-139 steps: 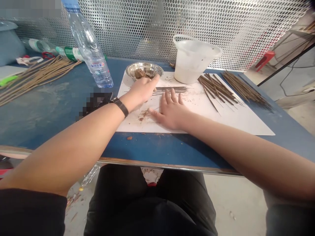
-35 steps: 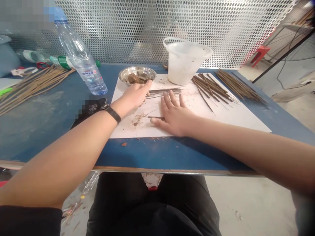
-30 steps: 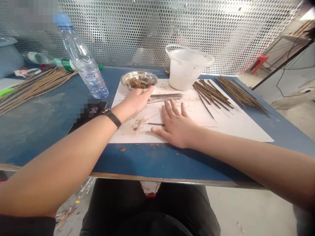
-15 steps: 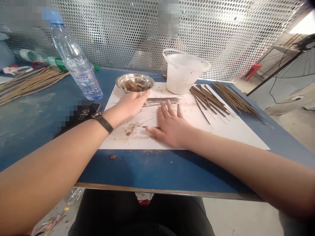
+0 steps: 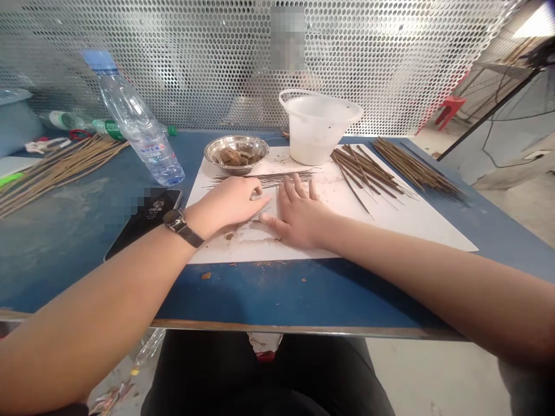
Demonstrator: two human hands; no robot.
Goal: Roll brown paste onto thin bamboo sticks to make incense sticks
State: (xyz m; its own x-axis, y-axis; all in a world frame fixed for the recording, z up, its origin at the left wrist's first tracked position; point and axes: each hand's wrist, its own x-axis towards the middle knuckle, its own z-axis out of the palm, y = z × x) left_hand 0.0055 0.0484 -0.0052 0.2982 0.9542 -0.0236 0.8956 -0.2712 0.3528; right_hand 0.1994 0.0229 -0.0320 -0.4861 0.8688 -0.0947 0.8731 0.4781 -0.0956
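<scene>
My right hand (image 5: pixel 301 214) lies palm down on the white paper (image 5: pixel 416 225), its fingers spread. A thin stick shows faintly by its thumb; whatever is under the palm is hidden. Just left of it hovers my left hand (image 5: pixel 228 199), with a gap between its thumb and curled forefinger and nothing visible in it. Beyond both hands lies a row of thin dark sticks (image 5: pixel 281 179). A steel bowl (image 5: pixel 212 159) behind the left hand holds brown lumps (image 5: pixel 232 156). To the right, brown-coated sticks resembling incense (image 5: pixel 368 167) are spread on the paper.
A translucent white bucket (image 5: pixel 314 133) stands at the paper's back edge. More brown sticks (image 5: pixel 418 170) lie at far right. On the left are a tall water bottle (image 5: pixel 143 127), a phone (image 5: pixel 145 222) and long tan strands (image 5: pixel 69 167). A perforated metal panel (image 5: pixel 195 63) closes the back.
My left hand has come away from the bowl's front edge, toward my right thumb, its fingers curling. Earlier, a brown-coated stick showed beneath my right hand, which stays flat on the paper.
</scene>
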